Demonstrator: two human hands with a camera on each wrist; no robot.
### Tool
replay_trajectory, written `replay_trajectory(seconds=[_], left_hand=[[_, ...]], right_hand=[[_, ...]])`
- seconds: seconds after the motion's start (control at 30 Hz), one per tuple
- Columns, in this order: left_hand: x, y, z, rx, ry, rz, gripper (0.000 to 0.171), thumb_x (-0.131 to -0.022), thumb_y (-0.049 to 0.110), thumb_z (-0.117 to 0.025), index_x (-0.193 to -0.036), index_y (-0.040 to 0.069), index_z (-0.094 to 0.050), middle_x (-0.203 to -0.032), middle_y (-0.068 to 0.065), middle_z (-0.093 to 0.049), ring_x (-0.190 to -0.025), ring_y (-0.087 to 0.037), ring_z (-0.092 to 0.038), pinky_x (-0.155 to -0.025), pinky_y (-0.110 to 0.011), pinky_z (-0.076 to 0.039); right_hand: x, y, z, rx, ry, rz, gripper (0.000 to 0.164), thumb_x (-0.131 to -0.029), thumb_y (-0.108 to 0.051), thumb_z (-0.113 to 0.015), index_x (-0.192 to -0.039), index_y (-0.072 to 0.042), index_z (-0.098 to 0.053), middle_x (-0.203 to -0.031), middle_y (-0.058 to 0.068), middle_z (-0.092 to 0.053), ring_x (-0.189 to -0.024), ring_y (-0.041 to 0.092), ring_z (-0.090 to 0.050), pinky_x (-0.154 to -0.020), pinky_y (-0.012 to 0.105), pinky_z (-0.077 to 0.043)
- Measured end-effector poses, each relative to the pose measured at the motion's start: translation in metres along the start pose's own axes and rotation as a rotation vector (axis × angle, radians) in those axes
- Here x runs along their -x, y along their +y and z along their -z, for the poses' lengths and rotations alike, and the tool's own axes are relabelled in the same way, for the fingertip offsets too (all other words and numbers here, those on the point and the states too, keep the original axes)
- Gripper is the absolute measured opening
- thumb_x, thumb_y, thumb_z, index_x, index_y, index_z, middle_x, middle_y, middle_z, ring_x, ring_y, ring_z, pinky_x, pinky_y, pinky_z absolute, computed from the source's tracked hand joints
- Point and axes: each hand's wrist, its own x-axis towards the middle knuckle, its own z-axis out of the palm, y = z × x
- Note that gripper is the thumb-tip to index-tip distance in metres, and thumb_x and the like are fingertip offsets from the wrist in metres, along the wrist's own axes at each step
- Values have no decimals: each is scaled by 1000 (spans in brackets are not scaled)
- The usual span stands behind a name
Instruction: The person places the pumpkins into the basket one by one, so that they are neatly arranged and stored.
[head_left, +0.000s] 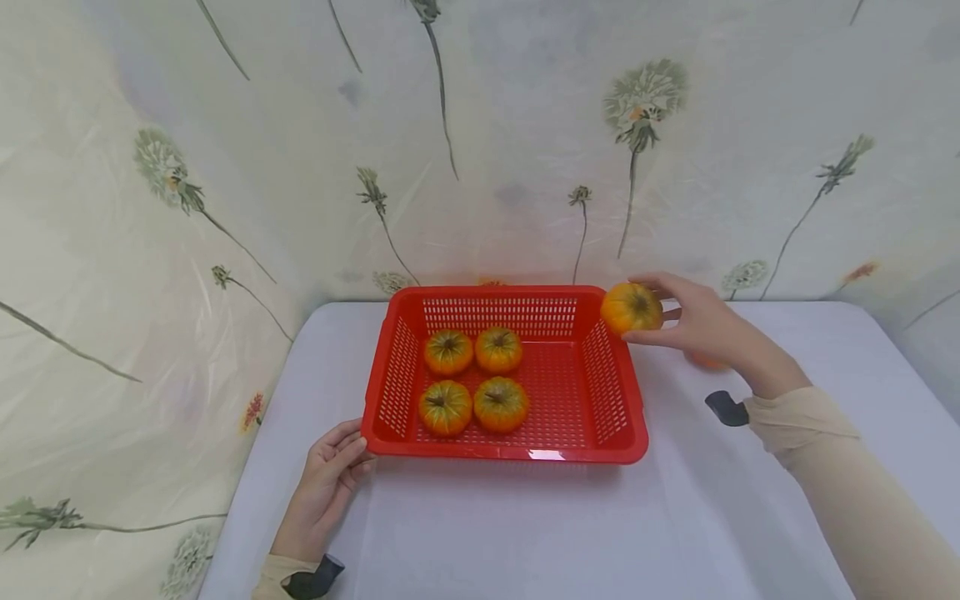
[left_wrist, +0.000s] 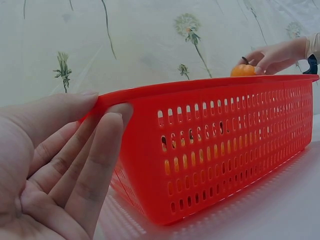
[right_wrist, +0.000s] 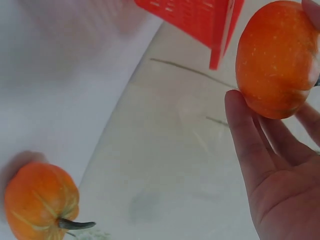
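Observation:
A red plastic basket with slotted walls stands on the table. My left hand pinches its near left corner, thumb on the rim and fingers beneath it. Over the basket's far right rim, my right hand holds a small orange pumpkin between thumb and fingers; in the right wrist view this pumpkin shows smooth orange skin. Several like pumpkins sit in the left half of the basket, stems up. Another pumpkin lies on the table, mostly hidden under my right wrist in the head view.
A white cloth covers the table. Behind and to the left hangs a pale curtain printed with dandelions. Dark straps sit at both wrists.

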Motion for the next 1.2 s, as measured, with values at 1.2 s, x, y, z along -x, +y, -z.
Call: replay_trajectory(seconds=[1.2], left_hand=[[1,-1,-1,21,0,3,23,-105,4,-56,-118,18,-70,-105,5,-75,-86,-7,-74,-80,-18,-62]], right_hand=[[-51,-56,-36,155,-145,161,78,-79,-40,-90,-143,-13,-55,-142,10,-61,-131,32,-54,-106,57,-54]])
